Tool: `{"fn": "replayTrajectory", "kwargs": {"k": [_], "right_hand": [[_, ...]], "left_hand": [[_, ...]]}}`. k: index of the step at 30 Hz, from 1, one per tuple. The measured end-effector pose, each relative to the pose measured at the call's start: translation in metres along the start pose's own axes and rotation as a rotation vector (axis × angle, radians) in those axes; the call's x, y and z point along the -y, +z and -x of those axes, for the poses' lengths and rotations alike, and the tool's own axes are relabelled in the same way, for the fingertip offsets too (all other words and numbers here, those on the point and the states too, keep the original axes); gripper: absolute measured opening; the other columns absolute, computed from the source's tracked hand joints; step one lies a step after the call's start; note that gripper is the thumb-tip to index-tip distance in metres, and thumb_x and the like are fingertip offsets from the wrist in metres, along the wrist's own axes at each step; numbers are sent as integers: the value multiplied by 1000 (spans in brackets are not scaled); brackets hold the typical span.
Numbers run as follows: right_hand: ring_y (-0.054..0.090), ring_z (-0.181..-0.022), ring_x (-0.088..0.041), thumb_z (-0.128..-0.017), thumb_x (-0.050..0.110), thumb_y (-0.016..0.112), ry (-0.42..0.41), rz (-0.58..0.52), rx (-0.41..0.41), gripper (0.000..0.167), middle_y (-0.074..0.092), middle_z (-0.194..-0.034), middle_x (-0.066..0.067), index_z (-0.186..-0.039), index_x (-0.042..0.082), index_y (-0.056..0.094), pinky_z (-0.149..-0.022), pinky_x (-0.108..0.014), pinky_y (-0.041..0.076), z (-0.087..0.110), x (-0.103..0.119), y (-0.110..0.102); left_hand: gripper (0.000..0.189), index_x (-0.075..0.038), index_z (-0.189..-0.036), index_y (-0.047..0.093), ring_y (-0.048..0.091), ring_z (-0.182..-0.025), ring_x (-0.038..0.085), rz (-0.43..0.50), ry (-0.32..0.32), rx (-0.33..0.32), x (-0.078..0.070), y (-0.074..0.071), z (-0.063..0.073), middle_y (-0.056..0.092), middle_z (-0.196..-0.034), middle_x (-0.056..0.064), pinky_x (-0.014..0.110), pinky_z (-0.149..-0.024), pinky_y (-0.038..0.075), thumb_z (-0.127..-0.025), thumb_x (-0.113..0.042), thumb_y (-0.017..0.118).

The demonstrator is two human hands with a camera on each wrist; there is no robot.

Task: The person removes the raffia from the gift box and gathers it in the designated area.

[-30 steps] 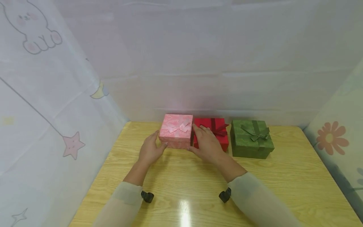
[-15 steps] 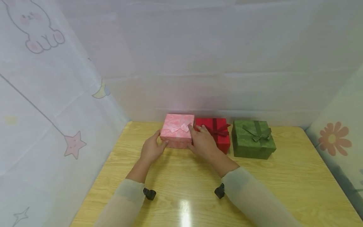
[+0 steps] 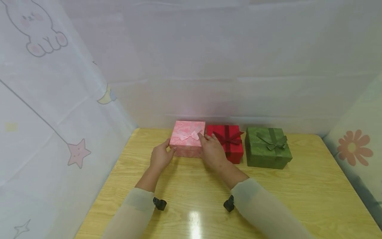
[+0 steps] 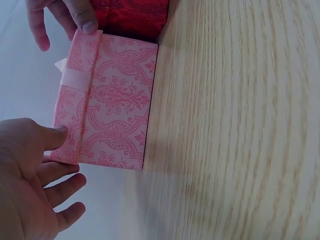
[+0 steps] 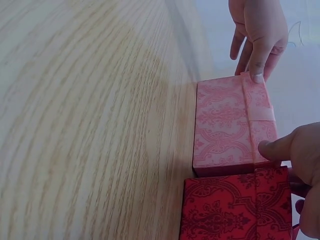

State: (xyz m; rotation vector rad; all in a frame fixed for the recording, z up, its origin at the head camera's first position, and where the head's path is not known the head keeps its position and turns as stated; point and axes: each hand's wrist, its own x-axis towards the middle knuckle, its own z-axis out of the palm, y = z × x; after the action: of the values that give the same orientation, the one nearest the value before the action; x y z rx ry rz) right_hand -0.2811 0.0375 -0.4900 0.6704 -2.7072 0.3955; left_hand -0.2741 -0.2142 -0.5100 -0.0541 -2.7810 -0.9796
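A pink patterned gift box with a ribbon bow on its lid sits at the back of the table. My left hand grips the lid's left front corner, thumb on the front face and index finger at the side, as the left wrist view shows. At the right front corner, my right hand holds the lid with its thumb on the front rim; its other fingers are partly hidden behind the box. The lid looks seated on its base. A red gift box with a dark red bow stands close on the right, partly behind my right hand.
A green gift box with a green bow stands right of the red one. All rest on a wood-grain table. Pale printed cloth rises behind the table and along both sides. Black wrist cameras sit at the sleeves.
My right hand has shifted left from the gap beside the red box onto the pink box's right front corner. My left hand has come closer to the left corner. The boxes stay in place.
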Motion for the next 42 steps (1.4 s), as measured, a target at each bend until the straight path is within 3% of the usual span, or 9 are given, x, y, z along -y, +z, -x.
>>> {"fn": "replayTrajectory", "kwargs": {"k": [6, 12, 17, 25, 31, 38, 42], "right_hand": [[61, -130, -31, -91, 6, 75, 101, -161, -14, 66, 69, -132, -17, -152, 7, 50, -119, -43, 37, 2, 2, -1], [61, -129, -38, -91, 4, 73, 216, -232, -10, 66, 71, -128, -20, -153, 18, 52, -99, -54, 54, 5, 7, -2], [64, -124, -39, -88, 2, 74, 229, -285, -71, 66, 73, -119, -21, -149, 18, 56, -99, -55, 54, 6, 8, -1], [73, -106, -36, -88, 4, 76, 213, -356, -143, 65, 74, -124, -14, -148, 14, 56, -92, -50, 58, 10, 8, -4], [70, -116, -31, -92, 8, 77, 241, -434, -166, 60, 73, -127, -8, -148, 14, 56, -98, -46, 55, 12, 8, -11], [72, -108, -32, -92, 9, 78, 233, -500, -216, 53, 71, -131, -5, -142, 14, 60, -94, -43, 58, 14, 7, -16], [72, -109, -31, -94, 10, 77, 241, -540, -217, 52, 69, -134, -3, -143, 15, 60, -95, -42, 57, 16, 6, -18]], "left_hand": [[48, -5, -144, 62, 62, -126, 37, 36, 16, -52, 0, 0, 0, 67, -134, 14, 54, -101, 53, -100, -23, 69], [48, -6, -143, 63, 61, -129, 35, 124, -26, -77, 0, 0, 4, 68, -132, 14, 52, -106, 50, -99, -22, 72], [48, -6, -143, 62, 59, -131, 34, 162, -35, -94, 0, 0, 7, 68, -132, 14, 53, -106, 50, -99, -22, 72], [46, -8, -141, 65, 59, -130, 32, 183, -37, -140, 0, 0, 9, 70, -129, 11, 53, -105, 50, -99, -23, 73], [45, -7, -140, 66, 61, -127, 32, 220, -18, -177, -3, -3, 11, 69, -129, 12, 52, -102, 53, -99, -23, 73], [46, -5, -137, 68, 61, -128, 31, 240, 40, -255, -7, -9, 11, 70, -126, 11, 51, -108, 48, -97, -27, 76], [47, -9, -138, 68, 61, -128, 29, 251, 54, -265, -8, -11, 13, 70, -126, 9, 51, -108, 48, -97, -32, 76]]}}
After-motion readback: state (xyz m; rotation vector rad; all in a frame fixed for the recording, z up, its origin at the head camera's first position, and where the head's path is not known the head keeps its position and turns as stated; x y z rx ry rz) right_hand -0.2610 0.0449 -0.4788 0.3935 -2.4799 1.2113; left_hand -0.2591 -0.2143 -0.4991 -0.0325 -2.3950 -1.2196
